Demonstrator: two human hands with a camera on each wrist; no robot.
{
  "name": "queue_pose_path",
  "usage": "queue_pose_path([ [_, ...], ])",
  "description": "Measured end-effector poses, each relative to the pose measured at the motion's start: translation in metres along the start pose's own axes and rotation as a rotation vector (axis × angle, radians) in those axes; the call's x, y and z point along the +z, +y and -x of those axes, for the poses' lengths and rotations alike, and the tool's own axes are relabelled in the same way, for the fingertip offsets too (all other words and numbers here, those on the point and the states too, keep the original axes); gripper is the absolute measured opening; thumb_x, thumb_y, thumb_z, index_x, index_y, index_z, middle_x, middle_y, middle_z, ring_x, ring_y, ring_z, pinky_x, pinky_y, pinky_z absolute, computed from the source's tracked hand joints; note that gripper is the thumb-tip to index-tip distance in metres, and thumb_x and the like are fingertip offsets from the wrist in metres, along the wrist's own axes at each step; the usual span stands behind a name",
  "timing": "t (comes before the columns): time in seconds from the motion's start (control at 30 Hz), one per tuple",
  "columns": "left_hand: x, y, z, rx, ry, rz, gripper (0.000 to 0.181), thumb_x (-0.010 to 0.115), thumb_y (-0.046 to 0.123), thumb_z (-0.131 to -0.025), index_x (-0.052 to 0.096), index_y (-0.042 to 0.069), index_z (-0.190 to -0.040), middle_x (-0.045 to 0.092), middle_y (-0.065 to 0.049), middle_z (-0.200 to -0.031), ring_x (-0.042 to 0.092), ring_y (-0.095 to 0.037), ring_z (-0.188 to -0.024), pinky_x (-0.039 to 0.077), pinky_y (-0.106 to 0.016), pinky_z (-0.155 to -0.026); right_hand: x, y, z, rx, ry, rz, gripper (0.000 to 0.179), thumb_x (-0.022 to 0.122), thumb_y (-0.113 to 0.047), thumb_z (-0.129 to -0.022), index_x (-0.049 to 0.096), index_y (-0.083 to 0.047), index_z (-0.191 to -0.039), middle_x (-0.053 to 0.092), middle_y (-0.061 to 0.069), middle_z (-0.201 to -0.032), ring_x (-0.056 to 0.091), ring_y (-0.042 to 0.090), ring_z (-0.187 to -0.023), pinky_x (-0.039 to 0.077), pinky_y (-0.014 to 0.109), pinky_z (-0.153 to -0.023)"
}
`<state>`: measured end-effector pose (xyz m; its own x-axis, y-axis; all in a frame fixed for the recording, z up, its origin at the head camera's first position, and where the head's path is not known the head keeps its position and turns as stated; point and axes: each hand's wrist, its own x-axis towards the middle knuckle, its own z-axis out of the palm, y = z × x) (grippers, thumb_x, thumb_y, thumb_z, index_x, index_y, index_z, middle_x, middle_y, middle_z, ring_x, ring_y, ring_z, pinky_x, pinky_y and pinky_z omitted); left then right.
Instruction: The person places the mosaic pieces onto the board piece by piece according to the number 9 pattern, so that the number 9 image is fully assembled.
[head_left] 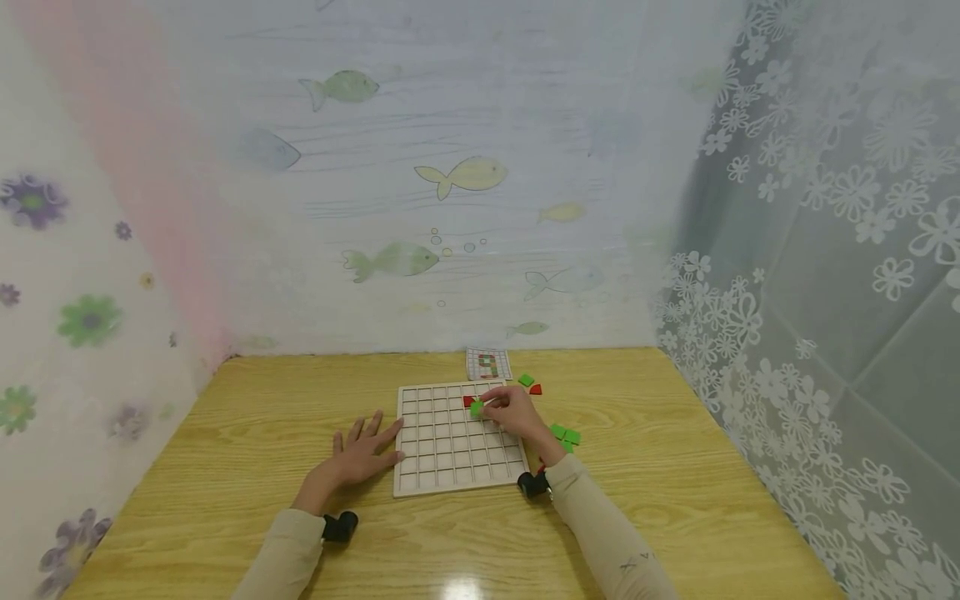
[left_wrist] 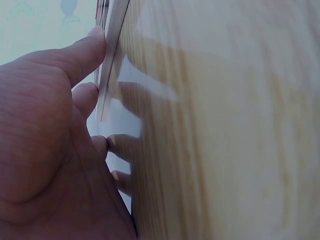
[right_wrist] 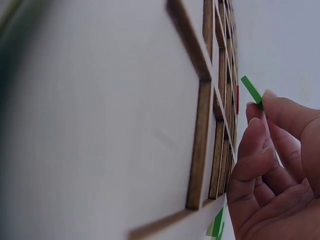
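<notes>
A pale wooden grid board [head_left: 438, 454] lies on the table in the head view. My left hand [head_left: 362, 454] rests beside it with spread fingers, thumb and index fingertip touching its left edge. In the left wrist view that hand [left_wrist: 40, 125] has its fingers against the board's side [left_wrist: 114, 45]. My right hand [head_left: 517, 414] pinches a green tile [head_left: 476, 409] between thumb and fingertips over the upper part of the grid. The right wrist view shows this tile [right_wrist: 251, 90] tilted and off the board. A red piece [head_left: 468, 402] sits in a cell just behind it.
A printed pattern card [head_left: 472, 368] lies behind the board. To the right are a green tile [head_left: 526, 380], a red piece [head_left: 536, 389] and several green tiles [head_left: 572, 437], partly behind my right wrist. A curtain with drawn fish [head_left: 397, 258] hangs at the table's back edge.
</notes>
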<state>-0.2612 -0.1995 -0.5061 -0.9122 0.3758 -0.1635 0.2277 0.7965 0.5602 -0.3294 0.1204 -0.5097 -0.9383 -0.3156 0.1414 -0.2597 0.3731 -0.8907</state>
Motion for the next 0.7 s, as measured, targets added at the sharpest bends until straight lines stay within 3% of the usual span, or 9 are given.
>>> queue_pose_path([
  [0.17, 0.001, -0.006, -0.004, 0.013, 0.007, 0.02, 0.072, 0.053, 0.047, -0.104, 0.027, 0.014, -0.163, 0.0, -0.026, -0.169, -0.009, -0.054, -0.151, -0.016, -0.077, -0.11, 0.001, 0.0, -0.002, 0.006, -0.019, 0.051, 0.02, 0.068, -0.005, -0.097, 0.072, 0.005, -0.114, 0.074, 0.019, -0.092, 0.067, 0.036, -0.073, 0.049, 0.027, -0.06],
  [0.33, 0.004, -0.013, -0.007, 0.018, 0.005, 0.013, 0.074, 0.05, 0.052, -0.104, 0.024, 0.016, -0.163, -0.002, -0.023, -0.17, -0.011, -0.052, -0.152, -0.017, -0.075, -0.111, 0.0, -0.002, -0.006, 0.014, -0.034, 0.029, 0.02, 0.067, -0.005, -0.097, 0.071, 0.005, -0.114, 0.074, 0.021, -0.092, 0.067, 0.039, -0.076, 0.049, 0.03, -0.058],
  [0.53, 0.0, -0.007, -0.004, 0.024, 0.006, 0.032, 0.072, 0.053, 0.048, -0.104, 0.028, 0.014, -0.162, 0.0, -0.026, -0.168, -0.01, -0.055, -0.151, -0.017, -0.077, -0.109, -0.001, -0.003, -0.011, 0.012, -0.043, 0.018, 0.021, 0.068, -0.006, -0.097, 0.071, 0.005, -0.114, 0.074, 0.022, -0.096, 0.069, 0.04, -0.08, 0.054, 0.037, -0.062],
  [0.7, -0.001, -0.008, -0.004, 0.038, 0.004, 0.048, 0.073, 0.051, 0.051, -0.104, 0.027, 0.017, -0.163, 0.0, -0.026, -0.168, -0.011, -0.055, -0.151, -0.017, -0.077, -0.109, 0.0, -0.003, -0.015, 0.012, -0.033, 0.022, 0.02, 0.069, -0.006, -0.096, 0.072, 0.005, -0.113, 0.074, 0.02, -0.095, 0.07, 0.037, -0.082, 0.056, 0.034, -0.064],
])
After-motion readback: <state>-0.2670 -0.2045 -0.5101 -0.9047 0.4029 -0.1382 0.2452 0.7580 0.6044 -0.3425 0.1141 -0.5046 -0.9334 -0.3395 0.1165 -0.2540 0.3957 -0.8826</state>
